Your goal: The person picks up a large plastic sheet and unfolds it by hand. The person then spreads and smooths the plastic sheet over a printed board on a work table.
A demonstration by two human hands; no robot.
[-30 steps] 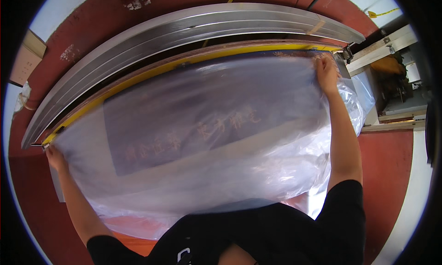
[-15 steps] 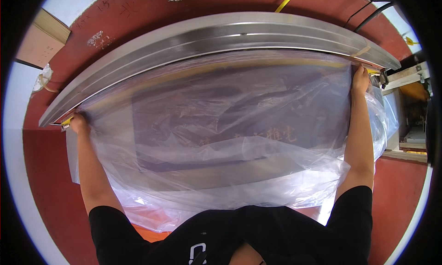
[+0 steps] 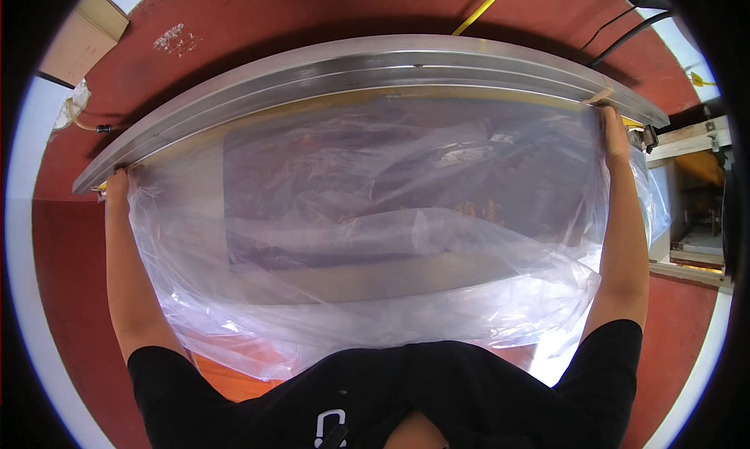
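Head view: clear plastic sheet [image 3: 375, 226] lies between the two hands, long axis crosswise, its far edge against the grooved metal beam [image 3: 398, 65] — left hand [image 3: 117, 185] and right hand [image 3: 616, 135] each closed on a far corner.

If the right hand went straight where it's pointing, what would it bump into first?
Probably the long silvery metal bar, just past the right hand, near the tan strip. They may be touching; depth is hard to tell.
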